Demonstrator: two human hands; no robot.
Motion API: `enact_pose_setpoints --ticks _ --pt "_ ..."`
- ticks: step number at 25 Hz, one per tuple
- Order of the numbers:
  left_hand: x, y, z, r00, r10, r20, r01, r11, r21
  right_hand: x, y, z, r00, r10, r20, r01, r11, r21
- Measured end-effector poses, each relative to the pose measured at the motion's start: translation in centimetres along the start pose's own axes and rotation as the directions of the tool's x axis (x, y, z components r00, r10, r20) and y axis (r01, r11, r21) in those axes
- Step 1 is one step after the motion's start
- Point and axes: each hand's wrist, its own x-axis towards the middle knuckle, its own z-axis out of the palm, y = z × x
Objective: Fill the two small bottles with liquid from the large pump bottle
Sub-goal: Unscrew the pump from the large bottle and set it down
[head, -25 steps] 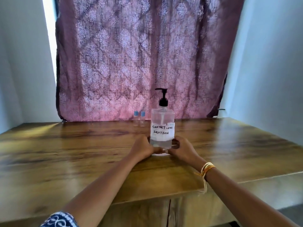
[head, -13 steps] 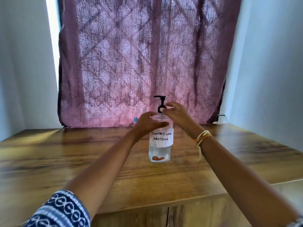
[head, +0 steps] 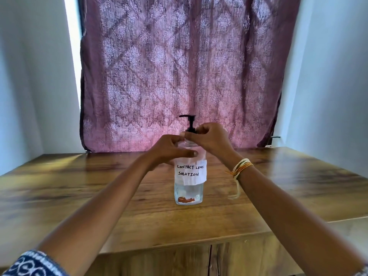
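The large pump bottle (head: 189,176) stands upright near the middle of the bench (head: 79,196), its handwritten label facing the camera, and both hands are on its upper part: the left hand (head: 169,151) grips the shoulder, thumb laid across the front, while the right hand (head: 209,137) pinches the black collar at the base of the pump (head: 190,124), fingers curled round it. This looks like the cap being unscrewed or unlocked. The chief risk, as I judge it, is at the neck: the clear plastic is smooth, and if the left hand's hold slips while the right twists, the whole bottle may turn on the bench or tip, and with the collar loosened liquid could spill out. The bottle is tall on a narrow base, so a sideways pull at the top would rock it easily. The two small bottles cannot be seen now; the hands and the big bottle cover the spot behind, so they may be hidden there and could be knocked if the bottle is pushed back. Behind hangs a patterned curtain (head: 179,66); a thread bracelet (head: 240,168) on the right wrist trails a loose end near the bottle.
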Motion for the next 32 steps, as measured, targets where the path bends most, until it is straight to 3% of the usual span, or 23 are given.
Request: enact_pose_setpoints --ticks 5,9,15,19,24,29,32 --pt "-0.3 0.5 -0.3 0.993 -0.002 0.114 0.001 1.0 0.007 -0.3 -1.0 -0.1 0.999 -0.021 0.026 0.022 0.999 -0.029" --pt "-0.2 0.1 0.7 0.998 0.039 0.056 -0.036 0.998 -0.061 -0.2 -1.0 0.1 0.999 -0.043 0.032 0.044 0.999 -0.008" --pt "-0.2 -0.4 1.2 0.999 0.053 0.013 -0.051 0.989 -0.142 0.5 0.6 -0.6 0.965 -0.177 0.192 0.126 0.96 0.249" --pt "0.1 -0.6 1.2 0.999 0.045 -0.025 -0.049 0.987 -0.152 0.9 0.5 -0.4 0.94 -0.189 0.283 0.078 0.929 0.361" --pt "0.3 -0.9 1.1 0.999 0.043 -0.032 -0.047 0.991 -0.124 1.1 0.6 0.0 0.975 -0.11 0.194 0.009 0.89 0.457" --pt "0.4 -1.1 1.2 0.999 0.032 -0.04 -0.036 0.992 -0.124 0.9 0.7 -0.6 0.941 -0.117 0.318 -0.097 0.805 0.585" --pt "0.2 -0.8 1.2 0.999 0.032 -0.039 -0.036 0.992 -0.123 1.2 0.7 -0.4 0.939 -0.134 0.317 -0.069 0.83 0.554"
